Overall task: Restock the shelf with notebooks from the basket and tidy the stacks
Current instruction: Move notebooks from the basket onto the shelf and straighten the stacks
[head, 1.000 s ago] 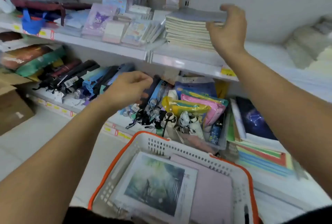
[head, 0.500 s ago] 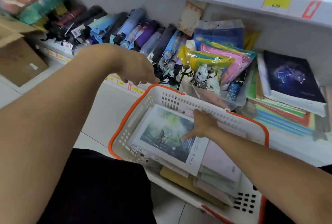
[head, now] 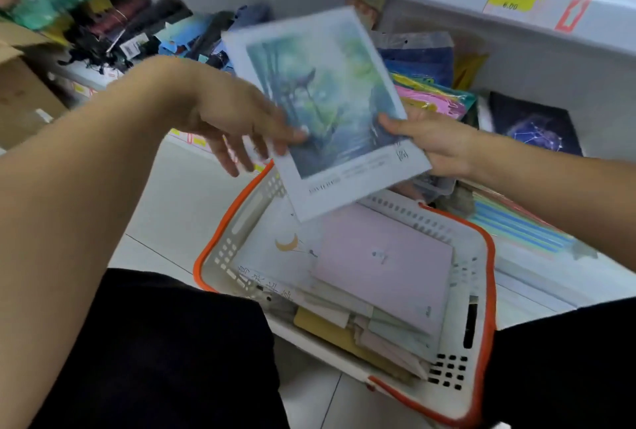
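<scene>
The right hand (head: pixel 437 143) pinches the lower right edge of one notebook (head: pixel 330 108), lifted above the basket (head: pixel 485 256). The left hand (head: pixel 241 119), fingers spread, touches its left edge. Below both hands many notebooks (head: pixel 382 256) lie in the basket, so most restocking seems left.

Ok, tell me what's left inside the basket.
The basket holds a pink notebook on top, a moon-print one beside it, and more edges beneath. Their covers and count are hidden.
</scene>
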Tool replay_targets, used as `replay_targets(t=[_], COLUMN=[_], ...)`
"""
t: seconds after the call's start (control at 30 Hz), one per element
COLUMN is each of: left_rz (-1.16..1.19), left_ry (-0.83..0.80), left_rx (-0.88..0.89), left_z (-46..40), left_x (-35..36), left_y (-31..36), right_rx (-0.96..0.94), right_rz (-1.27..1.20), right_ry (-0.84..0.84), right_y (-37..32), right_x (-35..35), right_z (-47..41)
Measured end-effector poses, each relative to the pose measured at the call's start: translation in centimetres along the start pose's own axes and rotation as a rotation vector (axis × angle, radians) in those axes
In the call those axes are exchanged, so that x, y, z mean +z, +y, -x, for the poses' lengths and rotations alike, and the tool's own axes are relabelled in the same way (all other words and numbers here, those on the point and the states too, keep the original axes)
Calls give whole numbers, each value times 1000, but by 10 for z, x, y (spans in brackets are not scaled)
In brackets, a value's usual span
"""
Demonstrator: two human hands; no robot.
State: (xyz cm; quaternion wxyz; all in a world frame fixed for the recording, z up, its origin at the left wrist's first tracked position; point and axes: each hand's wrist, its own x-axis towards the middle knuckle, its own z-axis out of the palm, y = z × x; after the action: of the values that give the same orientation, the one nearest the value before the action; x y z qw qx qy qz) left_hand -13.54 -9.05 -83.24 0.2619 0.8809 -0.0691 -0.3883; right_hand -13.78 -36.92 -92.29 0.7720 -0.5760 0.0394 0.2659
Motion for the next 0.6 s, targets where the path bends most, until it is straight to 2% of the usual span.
replay_targets(t=[0.1,0.17,0.23,0.33,0.37,0.4,0.47,0.53,0.6], left_rz=[428,556,445,190,126,76,16,-11,-25], left_ry=[201,351,446,542,565,579,582,577,583], left_rx=[281,312,221,96,72,52,29,11,6], left_z=[-1,-8,-14,-15,-15,-16,-18,-16,-14], left_x=[0,-1,0,-1,-1,-1,0,0,-1], left_y=[6,9,10,9,8,5,-1,-5,-5], right_rx=[29,123,252,424,437,448,455,416,334], right_rz=[-148,-71,306,1315,1526,1608,1563,1523,1607], right_ry=[-54,-124,-132,-17,53,98,162,262,348], right_y=[5,22,51,111,132,150,170,173,163], right_x=[3,3,2,-23,-37,-48,-62,-68,-64], right_z=[-9,-17,-23,-26,-23,-18,-7,-5,-7])
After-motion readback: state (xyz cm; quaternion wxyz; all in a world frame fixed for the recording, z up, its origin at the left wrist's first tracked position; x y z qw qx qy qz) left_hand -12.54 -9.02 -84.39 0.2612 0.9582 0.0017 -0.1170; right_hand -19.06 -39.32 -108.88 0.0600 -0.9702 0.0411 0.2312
